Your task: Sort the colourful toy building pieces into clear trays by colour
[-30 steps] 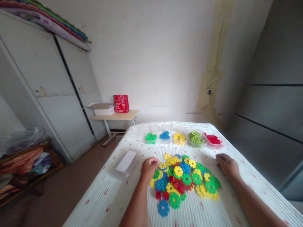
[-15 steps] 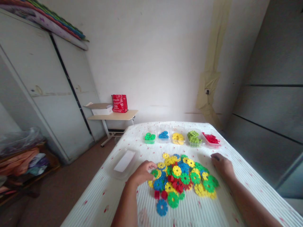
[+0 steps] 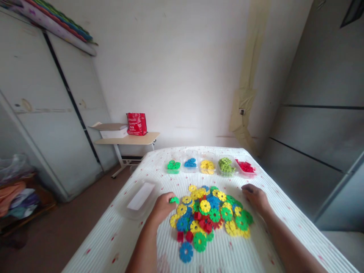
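Observation:
My left hand [image 3: 162, 207] is closed on a green notched disc [image 3: 174, 200], held between thumb and fingers just left of the pile. My right hand [image 3: 257, 198] rests on the table to the right of the pile, fingers loosely bent and pointing left, with nothing visible in them. Between the hands lies a mixed heap of flower-shaped discs: yellow [image 3: 205, 206], green [image 3: 199, 241] and blue [image 3: 185, 252]. Small red blocks [image 3: 189, 237] are mixed in among them, near the front.
Along the far side stand clear boxes of green pieces [image 3: 173, 165], blue pieces [image 3: 190, 163], yellow discs [image 3: 207, 167], light green pieces [image 3: 226, 165] and red pieces [image 3: 245, 166]. A clear lid or tray [image 3: 127, 212] with a white paper lies left. Behind is a side table [image 3: 142, 138] with a red bag [image 3: 137, 124].
My left hand has picked up a green disc from the pile's left edge and drawn slightly away. My right hand stays beside the pile. The whole view has shifted a little.

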Action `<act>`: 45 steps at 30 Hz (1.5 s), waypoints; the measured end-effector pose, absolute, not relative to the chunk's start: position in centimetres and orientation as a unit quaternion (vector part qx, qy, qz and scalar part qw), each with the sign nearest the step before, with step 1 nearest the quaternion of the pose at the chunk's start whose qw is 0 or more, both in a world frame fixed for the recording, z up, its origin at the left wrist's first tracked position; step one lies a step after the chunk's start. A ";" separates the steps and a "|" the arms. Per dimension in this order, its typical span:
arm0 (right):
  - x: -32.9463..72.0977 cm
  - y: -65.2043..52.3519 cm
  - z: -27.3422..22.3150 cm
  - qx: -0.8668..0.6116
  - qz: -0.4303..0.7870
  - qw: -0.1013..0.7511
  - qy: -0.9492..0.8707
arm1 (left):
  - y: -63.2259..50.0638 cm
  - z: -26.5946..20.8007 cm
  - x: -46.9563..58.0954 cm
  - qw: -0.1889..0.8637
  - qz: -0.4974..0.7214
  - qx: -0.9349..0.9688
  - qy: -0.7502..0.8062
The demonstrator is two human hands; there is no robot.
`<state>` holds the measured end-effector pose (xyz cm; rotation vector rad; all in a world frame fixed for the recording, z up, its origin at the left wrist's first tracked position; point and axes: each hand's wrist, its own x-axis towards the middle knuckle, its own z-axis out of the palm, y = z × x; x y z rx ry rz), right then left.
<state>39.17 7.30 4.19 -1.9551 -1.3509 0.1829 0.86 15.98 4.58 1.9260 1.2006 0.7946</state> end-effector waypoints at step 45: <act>22.6 11.0 8.2 -0.544 0.191 0.349 -0.739 | 13.6 5.7 6.1 0.537 0.417 0.621 0.391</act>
